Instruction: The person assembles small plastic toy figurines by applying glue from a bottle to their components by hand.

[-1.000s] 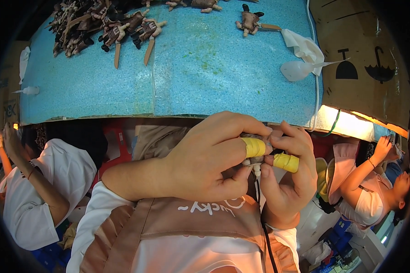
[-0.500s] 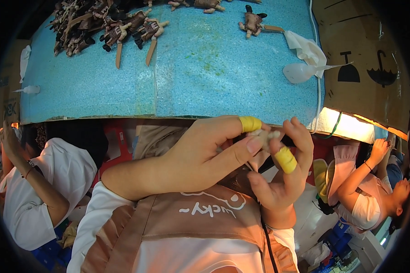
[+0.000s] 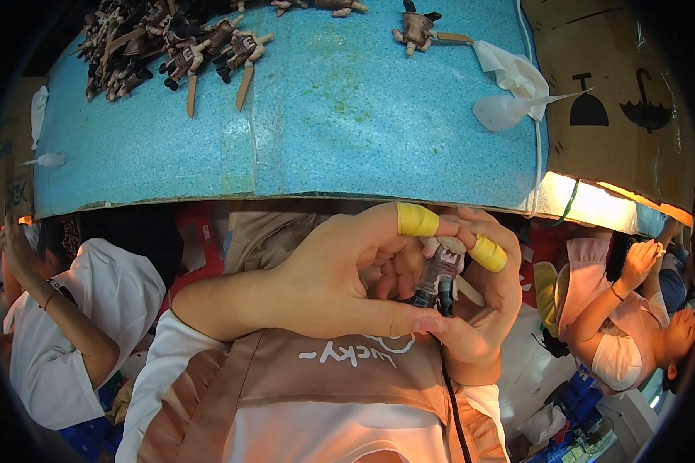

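Head view, left hand [image 3: 340, 278] and right hand [image 3: 479, 309] fingers gripping small clear tool [image 3: 434, 276], figurines [image 3: 162, 42] on blue table [image 3: 347, 131]

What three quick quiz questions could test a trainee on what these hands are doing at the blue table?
1. True or false: both hands close around one small tool.
2. What colour is the tape on the fingers? A red, B yellow, C green
3. Where does the pile of small brown figures lie?

Key:
1. True: left hand and right hand grip the small tool.
2. B: yellow tape.
3. On the blue table, far left: pile of figures.
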